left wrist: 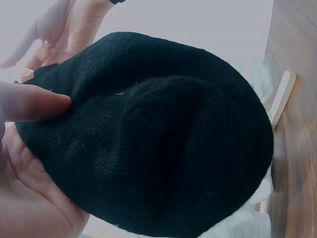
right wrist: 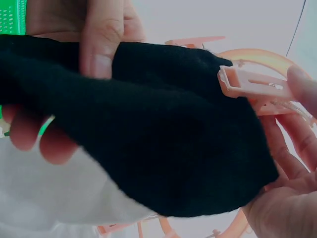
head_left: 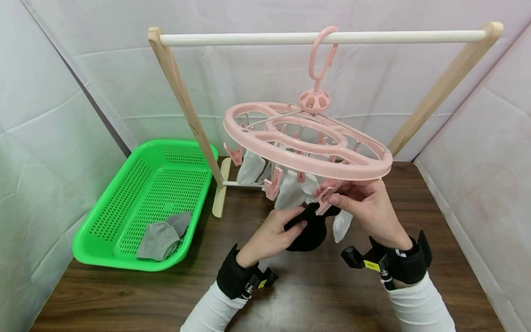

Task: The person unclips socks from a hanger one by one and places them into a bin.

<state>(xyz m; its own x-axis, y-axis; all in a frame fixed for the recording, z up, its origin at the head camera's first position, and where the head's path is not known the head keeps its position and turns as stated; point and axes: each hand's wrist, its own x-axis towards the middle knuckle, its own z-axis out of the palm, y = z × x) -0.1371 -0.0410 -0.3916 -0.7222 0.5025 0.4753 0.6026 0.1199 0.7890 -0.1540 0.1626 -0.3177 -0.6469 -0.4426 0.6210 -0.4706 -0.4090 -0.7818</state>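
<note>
Black knitted sock (head_left: pixel 309 233) is held below the near right edge of the pink hanger (head_left: pixel 290 158), its cloth pinched by the left hand (head_left: pixel 270 235), seemingly for steadiness, while the right hand (head_left: pixel 373 210) pinches the clip (head_left: pixel 325 201) that sits over its border.

Clip hanger (head_left: pixel 286 156) on a rod (head_left: pixel 249 38) above a table (head_left: pixel 323 290). Left of the hanger — a basket (head_left: pixel 120 203), cloth (head_left: pixel 157 240) inside. Under the hanger's near edge — left hand (head_left: pixel 271 234), right hand (head_left: pixel 373 210) and 1 sock (head_left: pixel 309 234).
</note>
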